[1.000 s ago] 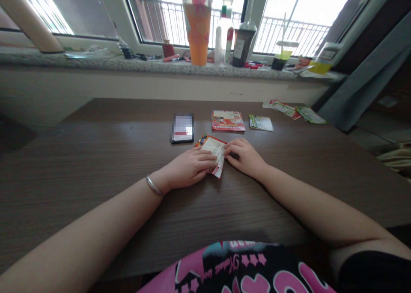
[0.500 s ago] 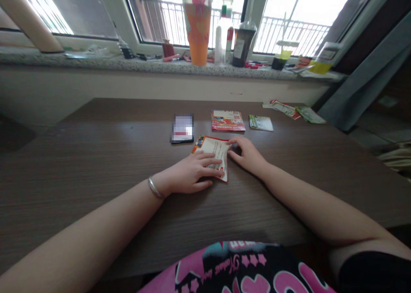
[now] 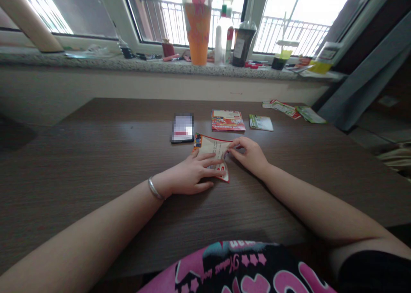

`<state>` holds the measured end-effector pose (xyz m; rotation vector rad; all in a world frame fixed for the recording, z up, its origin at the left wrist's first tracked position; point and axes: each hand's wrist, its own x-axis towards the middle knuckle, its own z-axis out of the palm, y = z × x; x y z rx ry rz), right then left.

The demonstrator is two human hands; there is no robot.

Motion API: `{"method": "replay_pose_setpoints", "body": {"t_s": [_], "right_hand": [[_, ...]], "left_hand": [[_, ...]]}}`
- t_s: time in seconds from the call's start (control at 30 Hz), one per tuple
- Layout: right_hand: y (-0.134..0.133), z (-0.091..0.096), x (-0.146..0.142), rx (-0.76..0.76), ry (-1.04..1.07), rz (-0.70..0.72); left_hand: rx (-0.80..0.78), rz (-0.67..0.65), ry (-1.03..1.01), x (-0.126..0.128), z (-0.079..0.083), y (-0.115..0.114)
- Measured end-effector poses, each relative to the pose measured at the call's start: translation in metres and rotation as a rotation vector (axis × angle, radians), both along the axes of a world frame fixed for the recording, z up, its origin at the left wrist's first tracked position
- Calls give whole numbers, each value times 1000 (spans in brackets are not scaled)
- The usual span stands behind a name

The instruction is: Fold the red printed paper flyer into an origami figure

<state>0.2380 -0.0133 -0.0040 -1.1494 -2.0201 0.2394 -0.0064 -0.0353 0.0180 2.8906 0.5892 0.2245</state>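
A printed paper sheet (image 3: 210,146) with a red edge lies on the brown table (image 3: 128,164), bowed up along its right side. Across its lower left part rests my left hand (image 3: 197,171), flat, with the fingers spread. My right hand (image 3: 248,154) pinches the sheet's right edge between thumb and fingers. Just beyond the paper, to the left, lies a blurred-out phone-like flat object (image 3: 182,128) with a dark edge. A red printed paper stack (image 3: 227,121) is farther back, behind the sheet.
Right of the red stack sits a smaller green-and-white paper stack (image 3: 261,122). Several loose paper strips (image 3: 285,109) lie at the back right. On the granite windowsill (image 3: 144,67) stand a tall orange cup (image 3: 199,32), a dark drink cup (image 3: 243,45) and bottles.
My right thumb and fingers have closed on the sheet's right edge. That side of the paper now bows upward. My left hand has barely moved.
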Motion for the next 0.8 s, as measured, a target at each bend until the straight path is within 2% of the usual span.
{"method": "replay_pose_setpoints", "body": {"t_s": [0.5, 0.8], "right_hand": [[-4, 6, 1, 39, -78, 3], [-3, 6, 0, 27, -9, -22]], "left_hand": [[28, 56, 10, 3, 5, -8], [46, 77, 61, 0, 1, -11]]}}
